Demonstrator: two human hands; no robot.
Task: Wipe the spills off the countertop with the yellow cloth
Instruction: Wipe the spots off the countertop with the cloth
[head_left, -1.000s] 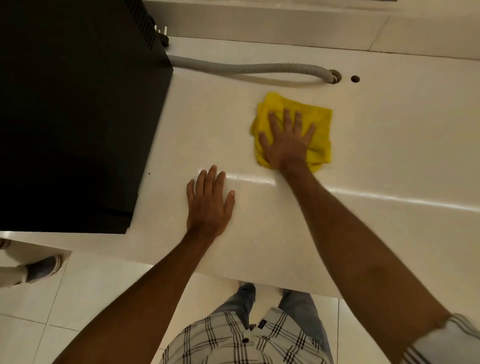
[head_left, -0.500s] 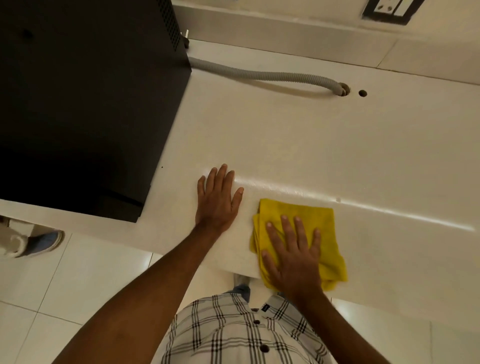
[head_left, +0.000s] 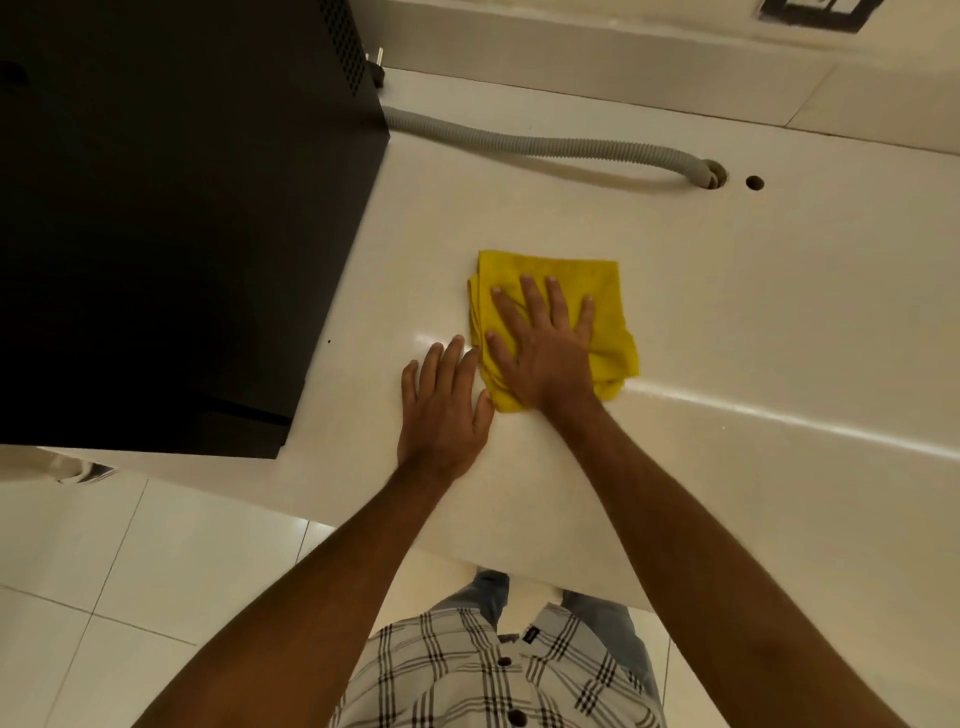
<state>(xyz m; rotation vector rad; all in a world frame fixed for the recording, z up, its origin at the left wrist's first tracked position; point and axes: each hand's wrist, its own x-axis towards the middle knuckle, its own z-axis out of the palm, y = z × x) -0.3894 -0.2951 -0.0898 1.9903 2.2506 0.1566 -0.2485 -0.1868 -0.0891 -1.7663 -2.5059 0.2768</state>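
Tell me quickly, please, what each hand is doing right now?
Left hand: open, palm flat on the countertop, holding nothing.
Right hand: open, fingers spread, pressing flat on the yellow cloth.

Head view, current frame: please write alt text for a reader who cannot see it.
A person's right hand presses flat on a folded yellow cloth on a pale countertop, while the left hand rests flat on the surface just beside it. A black appliance stands at left, and a grey corrugated hose runs behind it to a hole in the counter.
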